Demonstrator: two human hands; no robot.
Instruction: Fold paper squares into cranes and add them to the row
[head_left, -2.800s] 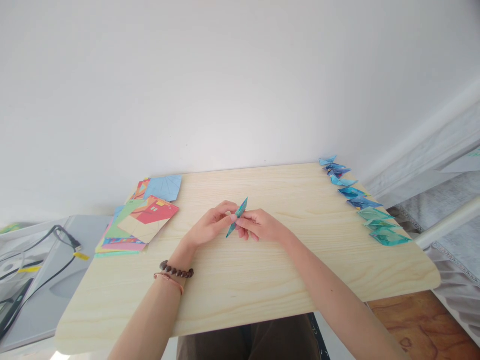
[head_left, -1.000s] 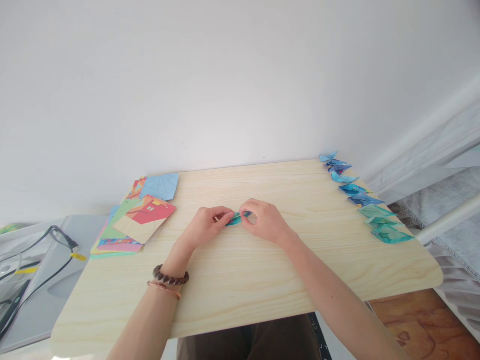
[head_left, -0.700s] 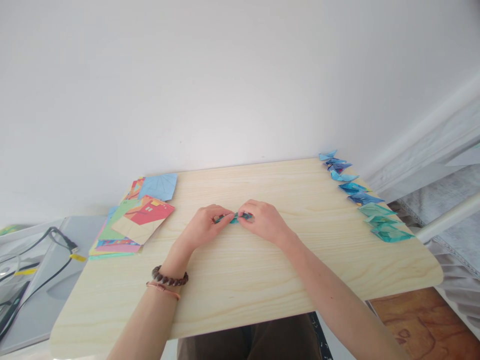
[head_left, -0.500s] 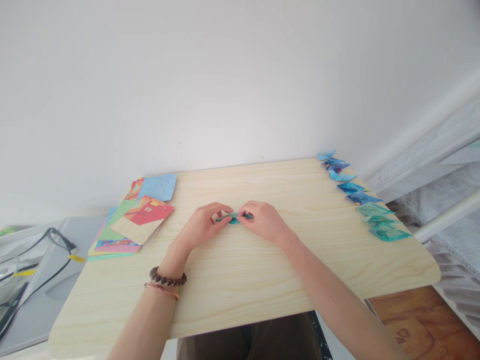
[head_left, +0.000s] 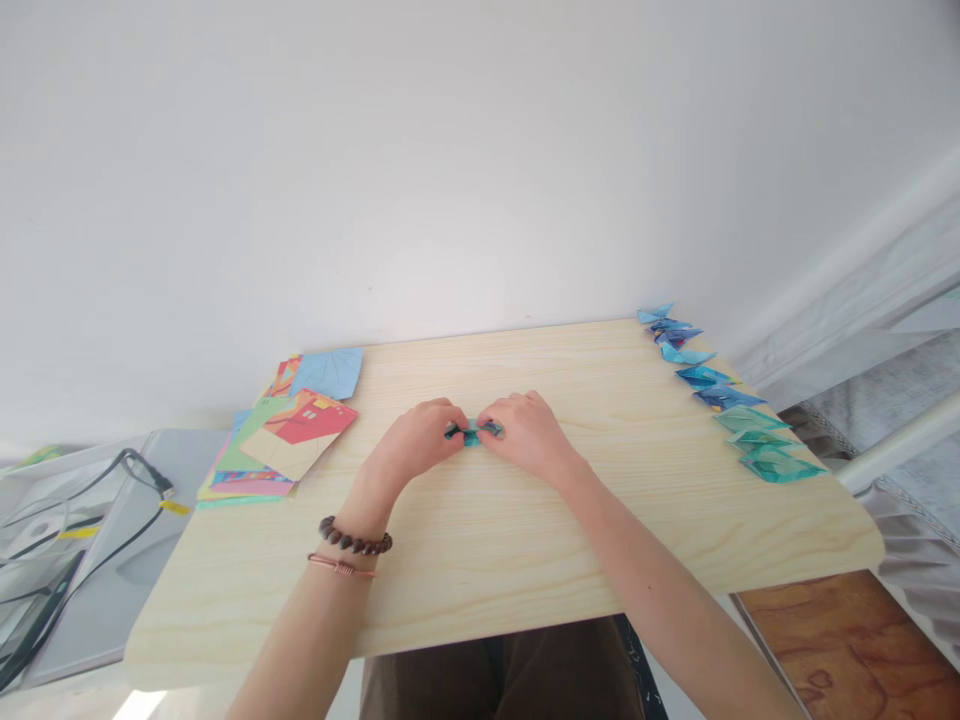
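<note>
Between my two hands, over the middle of the table, is a small teal piece of folded origami paper (head_left: 471, 437). My left hand (head_left: 421, 437) pinches its left end with closed fingers. The fingers of my right hand (head_left: 526, 432) are closed on its right end. Both hands rest low, close to the tabletop, with their fingertips a short gap apart. Fingers cover much of the paper, so its full shape is hidden.
On the light wood table (head_left: 480, 560), a pile of coloured paper sheets (head_left: 300, 440) lies at the left. Several folded blue and green paper pieces (head_left: 724, 397) line the right edge. A white wall (head_left: 480, 180) stands behind; cables (head_left: 112, 530) lie beyond the left edge.
My left hand has shifted slightly right and pinches the paper closer to my right hand. The paper now sits flatter between my fingers. The view has shifted a little.
</note>
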